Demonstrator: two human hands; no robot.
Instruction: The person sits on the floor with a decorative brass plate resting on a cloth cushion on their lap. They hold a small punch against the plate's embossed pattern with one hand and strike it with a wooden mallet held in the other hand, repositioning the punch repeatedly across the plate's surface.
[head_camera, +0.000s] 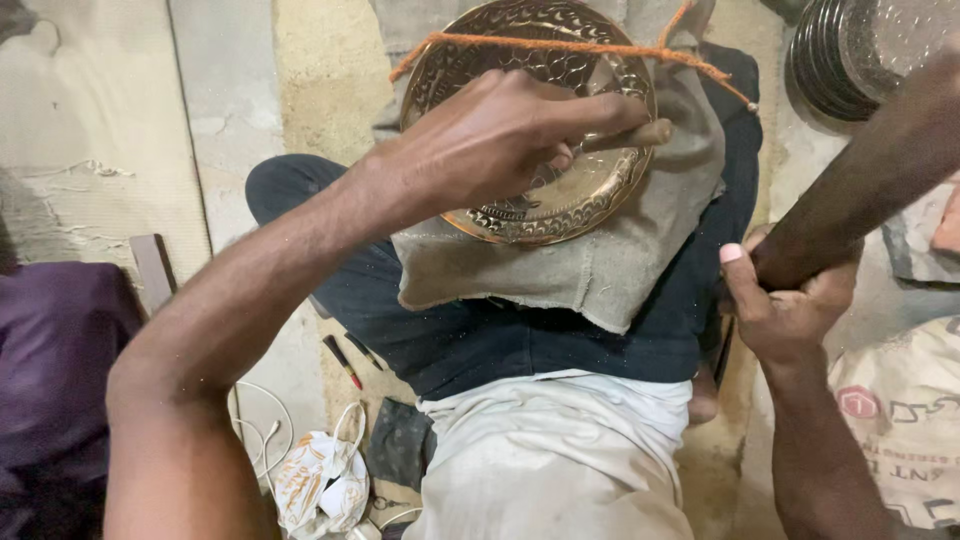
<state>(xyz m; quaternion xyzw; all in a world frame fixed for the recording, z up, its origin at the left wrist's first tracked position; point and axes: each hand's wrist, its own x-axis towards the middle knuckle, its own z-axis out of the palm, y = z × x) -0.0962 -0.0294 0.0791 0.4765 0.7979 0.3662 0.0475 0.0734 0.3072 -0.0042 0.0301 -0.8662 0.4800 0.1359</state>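
The left hand (500, 140) pins a slim metal punch (630, 135) against an embossed brass plate (560, 200) lying on grey cloth (600, 270) over the lap, while the right hand (790, 305) clasps a dark wooden mallet (880, 180).

plate (560, 200) on cloth (600, 270) on lap | stacked plates (815, 70) right, behind | bag (315, 480) left, before
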